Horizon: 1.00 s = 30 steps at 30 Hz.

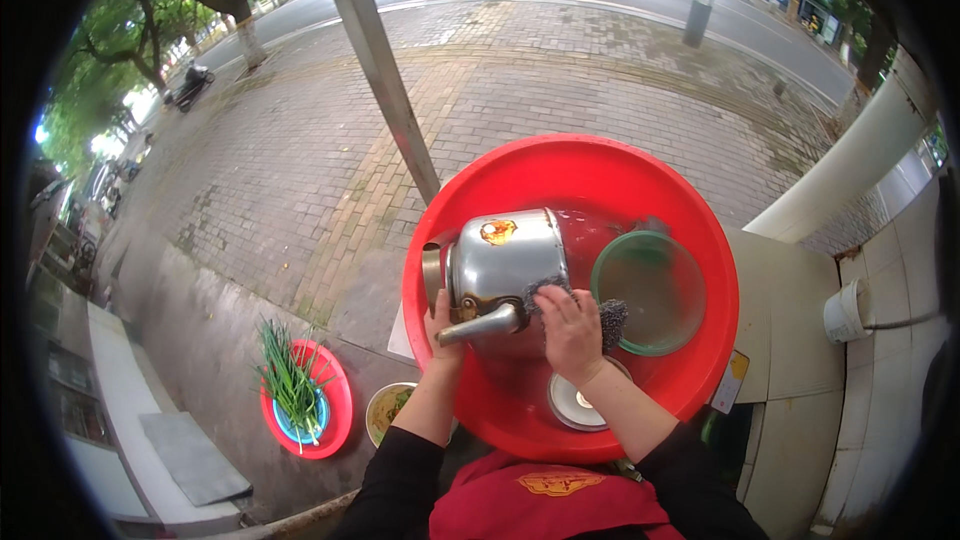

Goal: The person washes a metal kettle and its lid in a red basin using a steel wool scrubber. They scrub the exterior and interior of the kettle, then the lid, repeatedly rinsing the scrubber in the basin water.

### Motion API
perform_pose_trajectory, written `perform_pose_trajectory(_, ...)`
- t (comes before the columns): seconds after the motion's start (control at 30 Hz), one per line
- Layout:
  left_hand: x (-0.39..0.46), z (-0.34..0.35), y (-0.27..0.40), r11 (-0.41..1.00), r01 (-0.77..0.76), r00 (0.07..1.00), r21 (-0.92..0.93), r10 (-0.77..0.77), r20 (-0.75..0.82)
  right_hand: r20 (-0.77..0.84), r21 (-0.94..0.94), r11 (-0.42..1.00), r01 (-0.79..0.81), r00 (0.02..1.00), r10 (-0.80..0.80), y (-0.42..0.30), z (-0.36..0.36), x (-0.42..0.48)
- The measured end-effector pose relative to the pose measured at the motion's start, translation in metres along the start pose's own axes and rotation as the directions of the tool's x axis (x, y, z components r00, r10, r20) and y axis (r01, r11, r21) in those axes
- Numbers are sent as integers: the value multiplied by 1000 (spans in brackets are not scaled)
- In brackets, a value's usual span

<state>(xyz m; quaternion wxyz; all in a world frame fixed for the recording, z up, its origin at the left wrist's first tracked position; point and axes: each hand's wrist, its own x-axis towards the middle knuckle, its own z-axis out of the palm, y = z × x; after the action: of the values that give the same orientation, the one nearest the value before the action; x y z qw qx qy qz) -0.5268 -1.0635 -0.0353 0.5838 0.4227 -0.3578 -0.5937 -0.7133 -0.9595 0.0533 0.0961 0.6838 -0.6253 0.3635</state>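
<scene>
A metal kettle (504, 259) lies on its side in a big red plastic basin (570, 157), its base towards the right. My left hand (444, 326) grips it at the top end, beside the spout (484, 324). Brown stains mark the metal around the spout's root. In my right hand (570, 330) is a dark grey scrubbing pad (613, 321), part of it pressed on the kettle's side near the base. Under my right forearm a round pale lid (574, 405) is partly hidden. Right of that hand sits a translucent green-rimmed bowl (649, 296) in cloudy water.
Left of the basin, spring onions (289, 375) lie across a blue bowl in a small red basin (341, 390). A food bowl (382, 409) stands nearby. A metal post (382, 75) rises behind. At right are a phone-like object (729, 382) and a white bucket (844, 315).
</scene>
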Motion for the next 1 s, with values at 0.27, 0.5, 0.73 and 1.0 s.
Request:
perform_pose_trajectory(0.27, -29, 26, 3, 992, -29, 997, -125, 19, -79, 253, -296, 951, -94, 952, 172, 47, 25, 102)
perform_pose_trajectory(0.5, -9, -26, -20, 966, 162, 987, -200, -157, 39, 159, -29, 999, 45, 986, -40, 6, 6, 53)
perform_pose_trajectory(0.73, 14, -44, 30, 939, 257, 917, -226, -164, 364, 113, -54, 997, 55, 992, -48, 5, 8, 42)
perform_pose_trajectory(1.0, 61, 10, 113, 809, 370, 823, 458, -513, 242, 106, -70, 996, 53, 993, -46, -1, 3, 32)
